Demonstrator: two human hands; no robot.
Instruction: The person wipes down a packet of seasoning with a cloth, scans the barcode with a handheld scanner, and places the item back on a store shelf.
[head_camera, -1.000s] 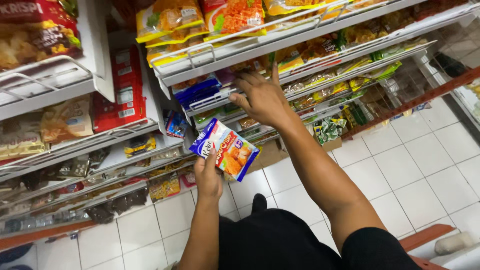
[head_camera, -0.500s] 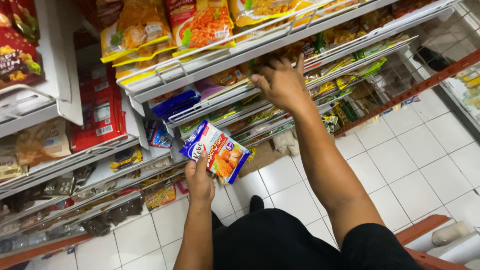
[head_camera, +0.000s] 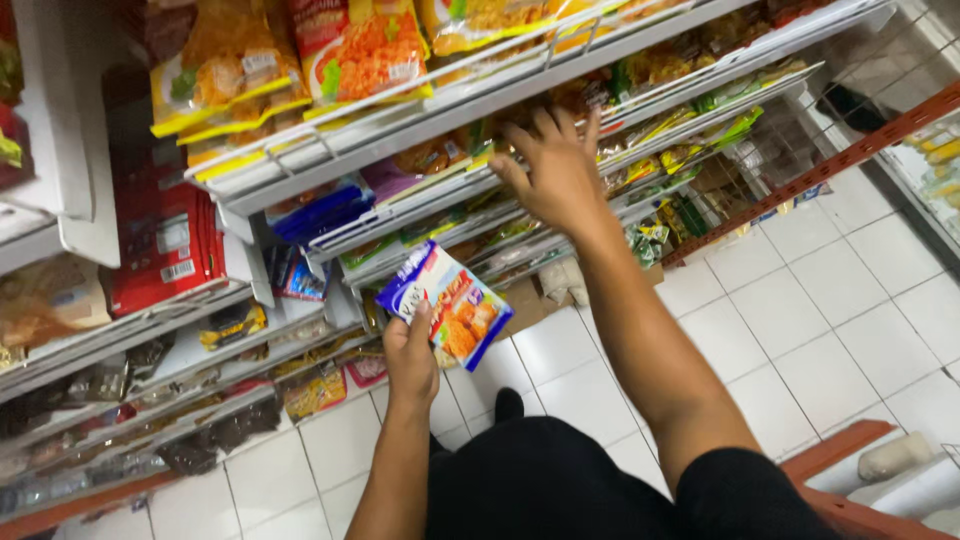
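Note:
My left hand (head_camera: 411, 356) grips a blue, white and orange snack packet (head_camera: 446, 301) by its lower edge, holding it tilted in front of the lower shelves. My right hand (head_camera: 549, 165) is stretched out with fingers spread, reaching into a white wire shelf (head_camera: 470, 195) stocked with small flat packets. It touches the shelf's front rail and holds nothing that I can see. Above it hang large yellow and orange snack bags (head_camera: 360, 45).
Tiered white wire shelves run across the view, with red packets (head_camera: 160, 245) at left and dark packets on low shelves (head_camera: 150, 400). White floor tiles (head_camera: 800, 330) lie at right. An orange rail (head_camera: 820, 160) and a cart edge (head_camera: 900, 470) sit at right.
The right hand has reached further up and right along the shelf, fingers spreading. The left hand has kept the packet at about the same height while the view shifted.

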